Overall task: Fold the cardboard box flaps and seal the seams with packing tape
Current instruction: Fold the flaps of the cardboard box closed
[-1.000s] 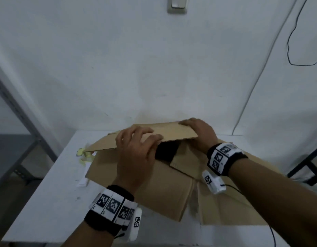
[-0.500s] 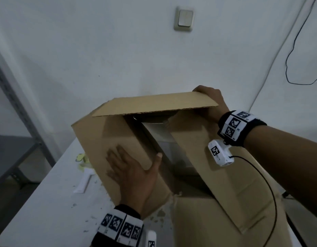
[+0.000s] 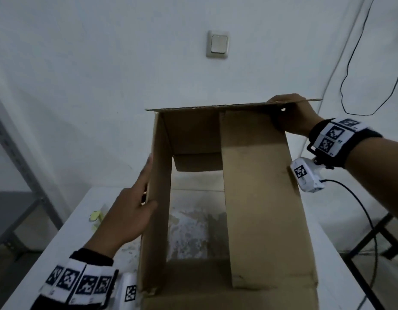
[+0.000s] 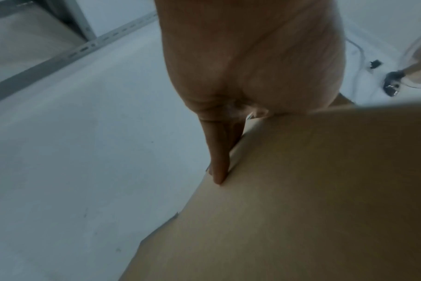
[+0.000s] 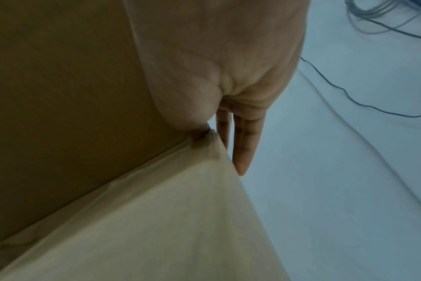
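The brown cardboard box (image 3: 260,198) stands opened up on the white table (image 3: 70,242), and the stained tabletop shows through its bottom. My left hand (image 3: 126,215) holds the box's left wall, with straight fingers (image 4: 219,161) along the outside and the thumb on the inner face. At the raised far right corner my right hand (image 3: 296,121) grips the box (image 5: 72,95), fingers (image 5: 243,148) outside and thumb hidden behind the cardboard. One far flap hangs inside; a long flap lies along the right inner wall. No packing tape is in view.
Yellow scraps (image 3: 95,217) lie on the table left of the box. A light switch (image 3: 217,44) and a black cable (image 3: 350,86) are on the wall behind. A grey metal rack (image 3: 26,175) stands at left, a black frame (image 3: 372,242) at right.
The flattened box has been lifted and spread into an open upright shape. My left hand slid from the top panel to the left wall; my right hand rose with the far corner.
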